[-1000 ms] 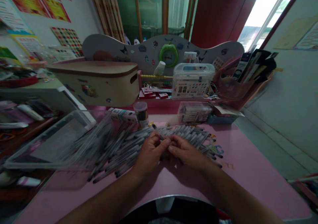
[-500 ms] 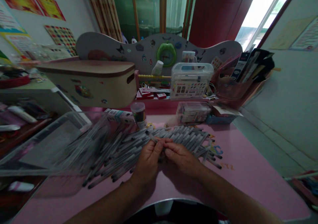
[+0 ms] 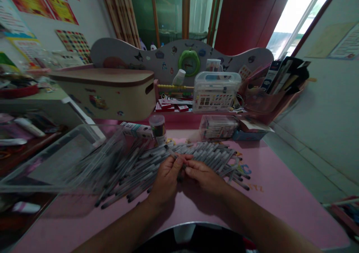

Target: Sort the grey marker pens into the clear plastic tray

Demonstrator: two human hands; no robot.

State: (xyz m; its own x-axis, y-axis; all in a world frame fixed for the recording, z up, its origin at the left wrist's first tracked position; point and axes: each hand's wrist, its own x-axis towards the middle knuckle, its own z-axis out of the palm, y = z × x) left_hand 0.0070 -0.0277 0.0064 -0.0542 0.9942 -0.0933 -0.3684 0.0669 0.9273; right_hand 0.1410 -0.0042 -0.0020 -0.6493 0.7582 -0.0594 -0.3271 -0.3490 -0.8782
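Both hands meet over the near edge of a wide heap of clear-barrelled pens (image 3: 213, 154) with dark ends. My left hand (image 3: 168, 174) is closed around a pen (image 3: 170, 151), whose dark tip points up and left past the fingers. Against its fingertips, my right hand (image 3: 203, 174) is pinched on the same pen's lower part, mostly hidden by the fingers. To the left, a clear plastic bin (image 3: 36, 187) lies tilted with more pens inside, blurred.
Behind the pens stand a round clear-lidded tub (image 3: 157, 126), a long box (image 3: 136, 129), a clear case (image 3: 217, 126) and a blue box (image 3: 251, 133). A lidded storage box (image 3: 112, 99), a handled marker case (image 3: 215, 92) and a green clock (image 3: 189, 63) are farther back on the pink desk (image 3: 280, 212).
The view has shifted slightly, so the background sits a little farther right. Both hands stay together on the pen, with hardly any change in their grip.
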